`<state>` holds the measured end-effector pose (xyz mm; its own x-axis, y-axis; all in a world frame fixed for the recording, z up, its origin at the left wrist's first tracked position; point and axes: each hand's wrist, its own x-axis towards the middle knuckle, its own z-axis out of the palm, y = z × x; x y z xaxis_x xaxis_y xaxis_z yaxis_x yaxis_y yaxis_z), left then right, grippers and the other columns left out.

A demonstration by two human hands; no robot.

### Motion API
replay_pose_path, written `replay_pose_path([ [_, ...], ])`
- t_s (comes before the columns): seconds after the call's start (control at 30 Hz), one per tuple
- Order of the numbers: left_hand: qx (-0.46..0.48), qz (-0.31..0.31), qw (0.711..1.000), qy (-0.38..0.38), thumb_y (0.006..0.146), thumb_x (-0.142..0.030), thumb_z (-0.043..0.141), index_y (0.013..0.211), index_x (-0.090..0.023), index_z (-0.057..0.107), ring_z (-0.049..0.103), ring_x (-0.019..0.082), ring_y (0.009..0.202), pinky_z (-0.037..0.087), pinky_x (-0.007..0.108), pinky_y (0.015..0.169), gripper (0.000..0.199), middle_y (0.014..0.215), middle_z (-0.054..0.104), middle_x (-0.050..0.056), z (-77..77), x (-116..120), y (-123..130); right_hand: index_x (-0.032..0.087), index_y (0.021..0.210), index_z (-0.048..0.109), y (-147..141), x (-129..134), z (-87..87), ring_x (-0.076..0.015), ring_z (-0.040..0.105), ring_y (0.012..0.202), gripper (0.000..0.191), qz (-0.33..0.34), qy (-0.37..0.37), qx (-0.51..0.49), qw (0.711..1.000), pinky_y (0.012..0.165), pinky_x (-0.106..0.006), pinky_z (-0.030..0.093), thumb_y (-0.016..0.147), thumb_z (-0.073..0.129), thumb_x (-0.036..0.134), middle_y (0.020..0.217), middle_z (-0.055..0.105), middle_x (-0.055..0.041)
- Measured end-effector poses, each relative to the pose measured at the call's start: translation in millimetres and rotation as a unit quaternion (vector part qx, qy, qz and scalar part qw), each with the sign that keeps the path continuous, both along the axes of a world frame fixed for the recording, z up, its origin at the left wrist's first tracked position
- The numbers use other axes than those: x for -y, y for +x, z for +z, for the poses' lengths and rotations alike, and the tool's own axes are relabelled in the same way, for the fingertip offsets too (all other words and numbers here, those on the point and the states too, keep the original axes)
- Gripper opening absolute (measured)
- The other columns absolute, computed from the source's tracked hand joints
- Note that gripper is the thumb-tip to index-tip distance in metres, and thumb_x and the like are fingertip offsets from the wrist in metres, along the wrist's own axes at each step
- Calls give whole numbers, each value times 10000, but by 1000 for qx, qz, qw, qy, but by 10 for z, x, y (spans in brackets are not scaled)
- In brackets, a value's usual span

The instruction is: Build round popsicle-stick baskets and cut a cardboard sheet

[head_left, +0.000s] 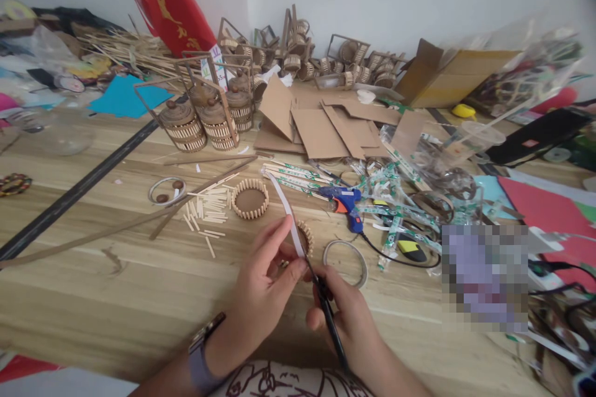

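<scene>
A: Layout?
B: Counter [139, 285]: bare wood near left, so elbow room there. Cardboard sheets [321, 133] bound the far side. Blue glue gun [354, 205] and its cable crowd the right.
A: Grips?
B: Left hand [267, 279]: narrow, pinching the strip. Right hand [347, 304]: wrapped round a black tool [333, 325], likely scissors; can't see how wide its blades stand.
A: Strip?
B: White strip [295, 236], near centre, between the hands, free end pointing far-left. Looks light, floppy, easy to crease. Pinch flat, close to the tool; mind fingertips at the edge. Stick-edged ring [310, 239] sits just beyond, probably fragile; hold low, by its base.
</scene>
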<state>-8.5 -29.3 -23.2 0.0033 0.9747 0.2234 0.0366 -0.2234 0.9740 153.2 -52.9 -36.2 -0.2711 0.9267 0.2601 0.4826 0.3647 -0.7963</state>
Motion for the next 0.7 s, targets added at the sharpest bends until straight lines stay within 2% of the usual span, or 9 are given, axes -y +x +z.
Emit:
replay_pose_path([
  [0.2,-4,-2,1000,-9,895,-206,636,1357,-321,567,657,160,924,583,275,826,481,1361,577,64,-20,12,10,210,966,589,-28,-8,52,-128,458,485,419,-8,1,-13,1000,444,-219,372,931,484,614,611,550,41],
  [0.3,47,-25,998,-39,906,-256,633,1392,-305,500,662,186,993,575,274,821,506,1319,619,74,13,33,31,213,966,589,-20,-3,43,-126,462,488,400,-11,-1,-30,1000,446,-215,378,927,500,601,611,547,46],
  [0.37,90,-17,994,-56,911,-288,626,1363,-288,481,663,185,1004,571,269,806,475,1269,648,75,50,32,40,217,963,580,-9,1,24,-124,468,491,371,-12,1,-32,999,448,-212,379,926,518,581,615,548,49],
  [0.4,103,-4,993,-64,912,-300,621,1294,-271,515,668,174,966,567,258,786,398,1198,676,66,71,24,40,219,958,576,-5,2,15,-122,470,489,355,-13,3,-28,1000,448,-209,379,923,530,569,614,546,51],
  [0.47,101,17,991,-82,910,-329,609,1061,-225,595,652,139,803,545,222,708,184,935,701,26,112,-3,29,218,948,572,-1,4,6,-119,477,485,341,-10,4,-15,1000,450,-205,384,917,547,556,607,542,55],
  [0.53,82,13,991,-104,899,-365,599,842,-196,598,571,112,635,495,196,601,178,688,609,-17,147,-36,10,214,937,573,-6,5,11,-117,483,480,351,-2,8,-3,1000,445,-202,388,914,550,563,605,549,51],
  [0.6,72,-2,990,-122,876,-388,607,746,-186,578,500,104,569,446,193,545,242,599,527,-37,165,-60,-4,209,934,577,-16,6,28,-117,494,480,365,2,21,7,1000,446,-201,397,910,552,572,610,564,45],
  [0.7,81,-10,988,-134,844,-399,636,735,-185,561,485,107,572,427,198,541,252,608,521,-38,153,-63,-6,205,940,590,-32,2,51,-115,496,469,367,-1,41,17,999,444,-196,402,909,560,570,602,572,46],
])
